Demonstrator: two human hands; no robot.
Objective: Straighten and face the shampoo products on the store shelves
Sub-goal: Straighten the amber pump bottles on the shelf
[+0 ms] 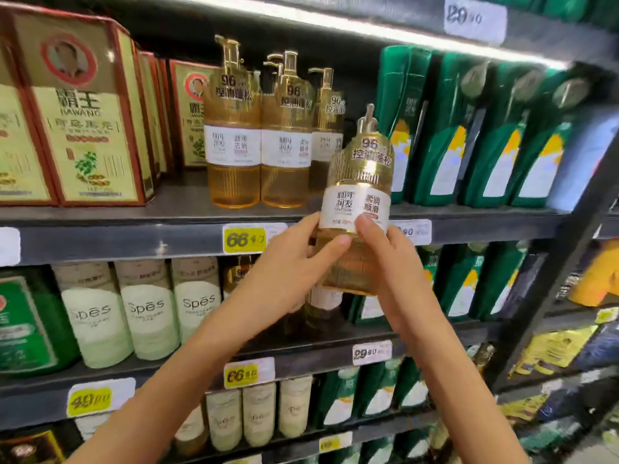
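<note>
shelf unit [134, 239]: dark tiers across the frame, stock lined along the front lips so the labels show.
boxed shampoo [83, 128]: 10 o'clock, top tier, fronts out, pulled to the lip.
green bottles [445, 135]: 2 o'clock, same tier, packed tight and leaning; likely still need straightening.
amber pump row [234, 145]: 12 o'clock, three upright with labels forward. The third sits further back, with a gap at its 3 o'clock before the green stock.
Spes bottles [147, 313]: 8 o'clock, tier below, upright and faced.
held amber bottle [360, 182]: off the shelf in front of that gap, tipped slightly right, label toward the camera. Probably being turned to face before it goes into the gap.
left hand [294, 262]: wraps the lower body, thumb across the front.
right hand [388, 259]: grips the opposite side, thumb on the label's bottom edge. Hands close together, which gives control of the twist.
yellow price tag [244, 238]: on the lip at the hands' 9 o'clock.
</note>
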